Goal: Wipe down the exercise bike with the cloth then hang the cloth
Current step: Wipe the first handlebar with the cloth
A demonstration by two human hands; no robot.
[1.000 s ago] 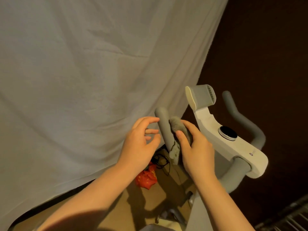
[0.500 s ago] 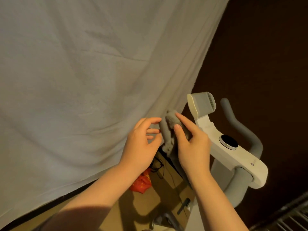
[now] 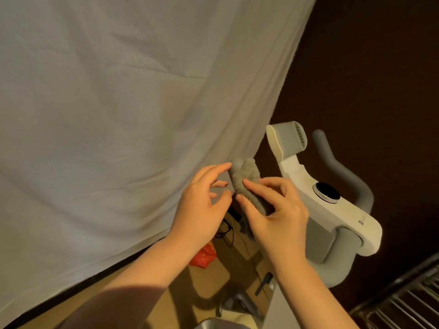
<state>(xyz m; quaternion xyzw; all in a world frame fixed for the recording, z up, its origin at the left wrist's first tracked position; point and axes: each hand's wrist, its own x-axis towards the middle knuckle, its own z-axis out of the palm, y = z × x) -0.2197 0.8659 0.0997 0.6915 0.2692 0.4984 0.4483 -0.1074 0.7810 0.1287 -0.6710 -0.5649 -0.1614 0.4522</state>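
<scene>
The white exercise bike (image 3: 332,217) stands at the right, with a round black dial (image 3: 326,190), a grey-faced holder at the top and grey handlebars. A fuzzy grey cloth (image 3: 249,180) is wrapped around the tip of the left handlebar (image 3: 235,165). My right hand (image 3: 275,210) grips the cloth against the bar, thumb and fingers pinching it. My left hand (image 3: 204,205) hovers just left of the bar with its fingers spread and nothing in it. The right handlebar (image 3: 342,169) curves up behind the console.
A large white sheet (image 3: 123,115) hangs at the left, close behind the left handlebar. Below are a wooden floor (image 3: 209,288), a red item (image 3: 204,256) and black cables (image 3: 225,230). A metal wire rack (image 3: 403,302) sits at the lower right.
My right hand has slid the cloth up the left handlebar to near its tip. My left hand stayed beside the bar, fingers open.
</scene>
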